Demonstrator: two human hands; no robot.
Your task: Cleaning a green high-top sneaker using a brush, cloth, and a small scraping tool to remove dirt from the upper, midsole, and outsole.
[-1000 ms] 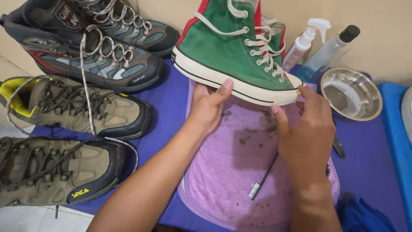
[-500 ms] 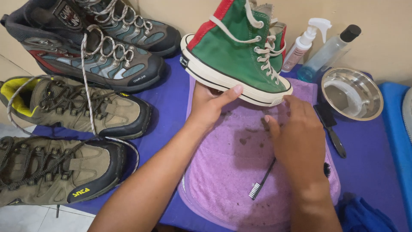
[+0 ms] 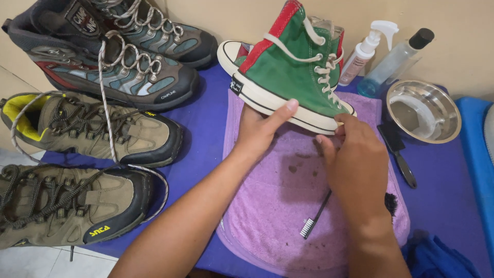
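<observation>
I hold a green high-top sneaker (image 3: 290, 67) with a red heel strip, cream sole and cream laces, tilted above a purple towel (image 3: 288, 206). My left hand (image 3: 262, 128) grips the sole from beneath, thumb on its side. My right hand (image 3: 355, 159) pinches the toe end of the sole. A second matching sneaker (image 3: 232, 53) stands behind it. A small black toothbrush (image 3: 315, 215) with white bristles lies on the stained towel, below my right hand.
Two grey-and-red hiking boots (image 3: 110, 56) and two tan ones (image 3: 87, 128) fill the left side. A spray bottle (image 3: 368, 49), a clear black-capped bottle (image 3: 393, 62), a steel bowl (image 3: 424, 110) and a black brush (image 3: 399, 152) sit right. A blue cloth (image 3: 437, 257) lies bottom right.
The green sneaker has turned so its heel swings toward me and the toe points right. Both hands shifted along the sole with it.
</observation>
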